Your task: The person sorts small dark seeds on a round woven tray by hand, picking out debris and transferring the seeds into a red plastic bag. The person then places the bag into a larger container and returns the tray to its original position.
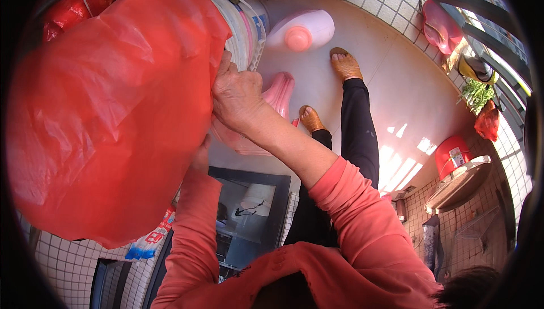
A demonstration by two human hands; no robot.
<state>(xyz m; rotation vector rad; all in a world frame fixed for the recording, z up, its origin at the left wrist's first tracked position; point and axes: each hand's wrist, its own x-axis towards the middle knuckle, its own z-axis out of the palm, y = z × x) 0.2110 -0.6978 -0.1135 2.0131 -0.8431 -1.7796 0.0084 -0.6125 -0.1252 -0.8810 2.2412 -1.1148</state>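
Note:
A large red plastic bag [114,113] fills the left of the view, puffed out and creased; its contents are hidden. My right hand [238,94] grips the bag's right edge, its fingers bent against the plastic. Lower down, my left hand [201,154] holds the same edge, partly hidden behind the bag and blurred. Just beyond my right hand stands a white plastic bucket [236,24] with a thin handle, half covered by the bag. Under my right forearm is a pink plastic stool or basin [278,92], whose shape I cannot fully see.
A pale plastic jug with a pink cap [316,28] is on the tiled floor [395,79] near my feet. A red bucket [452,154] and a round board or lid [459,190] stand at the right. Green leaves [478,94] lie by the railing [471,3]. A dark-framed door [255,173] is below.

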